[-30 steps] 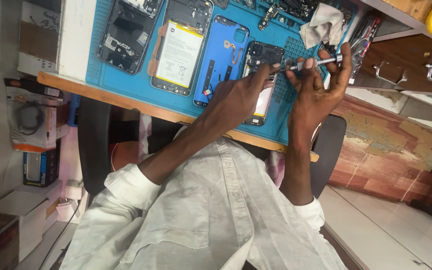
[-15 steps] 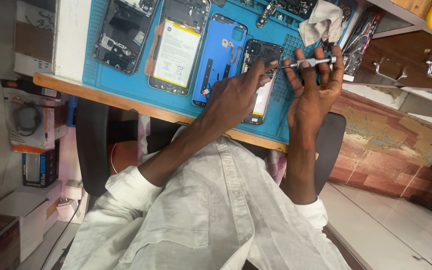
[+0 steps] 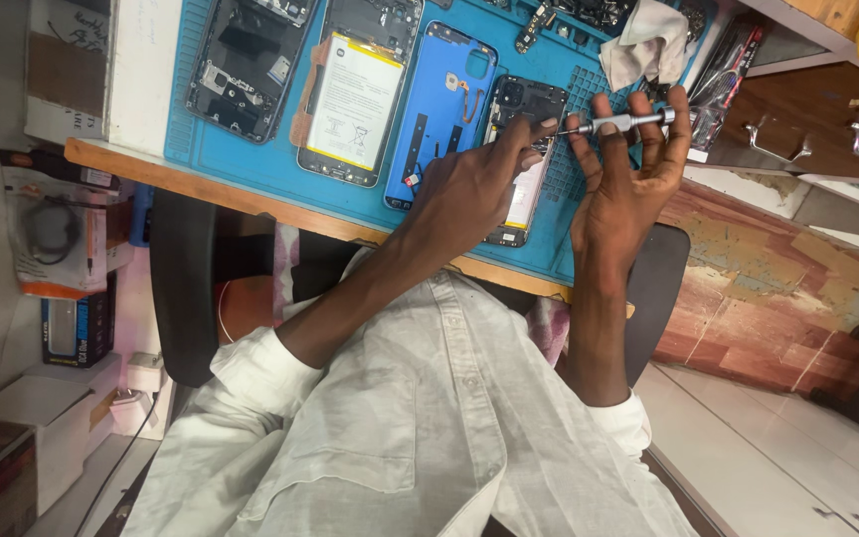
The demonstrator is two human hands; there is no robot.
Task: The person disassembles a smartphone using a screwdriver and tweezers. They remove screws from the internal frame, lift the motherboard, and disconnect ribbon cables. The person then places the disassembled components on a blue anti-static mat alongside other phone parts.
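- Right hand (image 3: 623, 189): fingers closed around a silver screwdriver (image 3: 616, 123), tip pointing left.
- Left hand (image 3: 469, 189): fingertips pinching that tip, above the opened phone (image 3: 527, 104) on the blue mat (image 3: 251, 164).

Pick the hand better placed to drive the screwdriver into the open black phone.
Right, most likely. The right hand already holds the screwdriver in its fingers, with the tip aimed at the black phone. The left hand rests on that phone, with its fingertips by the tip, which suits steadying.

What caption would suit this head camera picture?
Right hand holds a screwdriver over an opened phone on a blue mat; left hand steadies it.
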